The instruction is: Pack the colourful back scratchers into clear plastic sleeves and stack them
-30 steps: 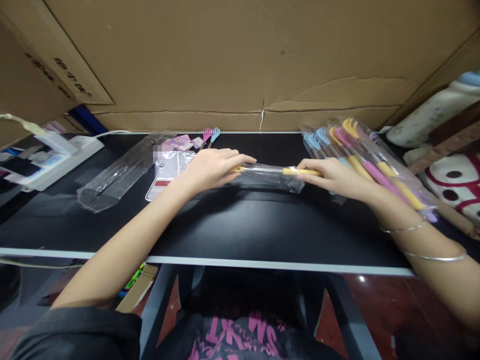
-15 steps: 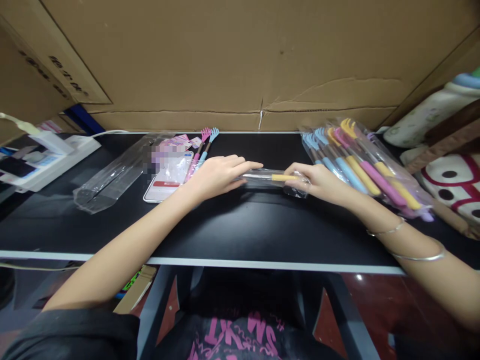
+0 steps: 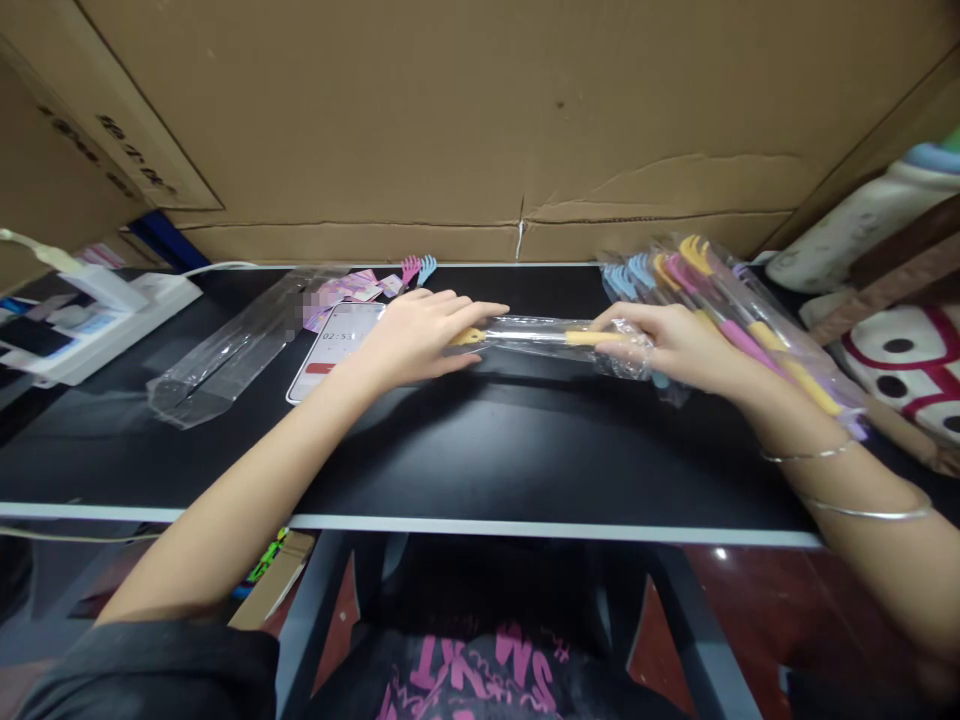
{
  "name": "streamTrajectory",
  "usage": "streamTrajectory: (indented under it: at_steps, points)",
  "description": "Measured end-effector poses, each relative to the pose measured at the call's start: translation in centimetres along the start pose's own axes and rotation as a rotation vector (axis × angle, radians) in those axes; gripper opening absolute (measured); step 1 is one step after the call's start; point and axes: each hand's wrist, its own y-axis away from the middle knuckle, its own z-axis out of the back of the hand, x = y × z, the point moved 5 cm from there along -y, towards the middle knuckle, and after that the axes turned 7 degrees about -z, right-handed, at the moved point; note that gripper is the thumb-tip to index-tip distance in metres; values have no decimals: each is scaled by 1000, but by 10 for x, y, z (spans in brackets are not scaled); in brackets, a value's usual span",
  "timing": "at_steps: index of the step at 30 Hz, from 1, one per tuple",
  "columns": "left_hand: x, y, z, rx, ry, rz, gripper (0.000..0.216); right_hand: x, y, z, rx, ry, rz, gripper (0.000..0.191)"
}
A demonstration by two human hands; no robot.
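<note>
A yellow back scratcher [image 3: 581, 338] with a shiny metal shaft lies level between my hands, in a clear plastic sleeve [image 3: 536, 328]. My left hand [image 3: 424, 335] grips it near its yellow head, which the fingers partly cover. At the handle end, my right hand [image 3: 660, 345] pinches the crumpled sleeve and the handle. Behind my left hand, the claw tips of a pink back scratcher [image 3: 410, 268] and a blue back scratcher [image 3: 427, 268] show, the rest hidden. Beside my right forearm lie several bagged back scratchers [image 3: 739, 310] in blue, yellow, pink and purple.
An empty clear plastic bag [image 3: 225, 360] lies on the black table [image 3: 480, 460] at left. Near it are a phone [image 3: 326, 355] showing a timer and small printed cards [image 3: 360, 287]. A power strip [image 3: 120, 320] stands far left, a bottle [image 3: 855, 220] far right. Cardboard [image 3: 480, 120] walls the back.
My right hand has moved right along with the handle end, and more of the sleeved shaft shows between my hands. The yellow head now shows at my left fingers, which have shifted slightly left.
</note>
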Motion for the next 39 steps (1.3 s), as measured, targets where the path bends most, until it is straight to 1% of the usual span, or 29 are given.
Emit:
streamTrajectory:
  at_steps: [2,5,9,15,20,26,30,35,39]
  points:
    - [5,1,3,16,5,52,55,-2,1,7,-10,2,-30,41]
    - [10,3,7,42,21,109,55,-6,0,12,13,-11,-65,43]
    - [14,5,8,63,44,144,48,-9,0,14,32,-17,-72,45]
    - [13,6,6,60,67,109,45,-12,1,9,27,-27,-86,48]
    - [11,4,6,39,107,73,41,-13,0,1,40,-126,-94,40]
    - [10,5,6,37,164,76,40,-16,-2,4,-57,-199,-131,36]
    - [10,4,6,33,173,92,40,-16,-4,0,-101,-266,-146,37]
    - [11,3,4,28,162,100,38,-13,-6,-9,-80,-349,-170,40]
    - [11,4,3,13,182,93,37,-10,-5,-11,-51,-428,-161,38]
